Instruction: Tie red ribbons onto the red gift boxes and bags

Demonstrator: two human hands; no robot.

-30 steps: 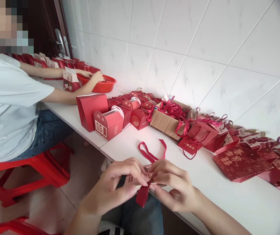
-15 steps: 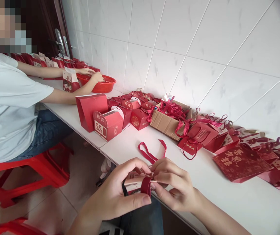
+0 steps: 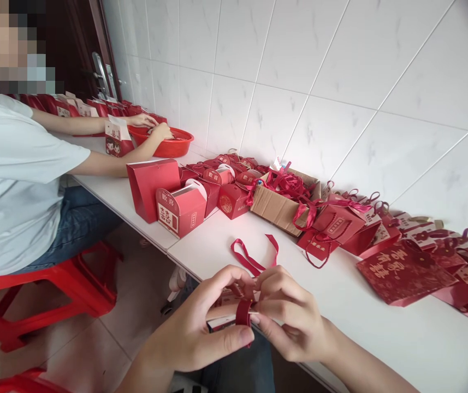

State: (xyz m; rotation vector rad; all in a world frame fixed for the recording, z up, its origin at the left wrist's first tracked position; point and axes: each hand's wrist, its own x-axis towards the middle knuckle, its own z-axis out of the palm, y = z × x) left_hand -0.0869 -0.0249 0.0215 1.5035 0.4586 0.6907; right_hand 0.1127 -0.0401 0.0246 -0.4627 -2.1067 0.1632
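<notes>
Since a second ago, the ribbon [image 3: 243,315] has been drawn up from where its end hung below the hands, and it is now curled into a short loop over the near edge of the small folded box [image 3: 219,323]. The box is held in the air just off the front edge of the table [image 3: 381,333], above the lap. It is pinched by the left hand [image 3: 199,330], thumb underneath and fingers arched over the top. The ribbon is nipped against the box by the fingertips of the right hand [image 3: 295,322]. The rest of the ribbon is laid in loose loops on the table just beyond the hands.

For this step, the box is probably best kept steady by the left hand. The ribbon would be fed flat and untwisted by the right, close to the point where it meets the card, so that the thin card is not creased or torn.

A tangle of loose ribbons [image 3: 289,183] is held in the cardboard carton [image 3: 274,210] by the wall. Beside it, an open gift box [image 3: 181,210] is stood with its flaps up; what is inside cannot be told. Farther along, the co-worker's hands [image 3: 160,131] are lowered into a red basin [image 3: 176,146], whose contents are hidden. Flat red bags [image 3: 401,270] are spread along the table to the right.
</notes>
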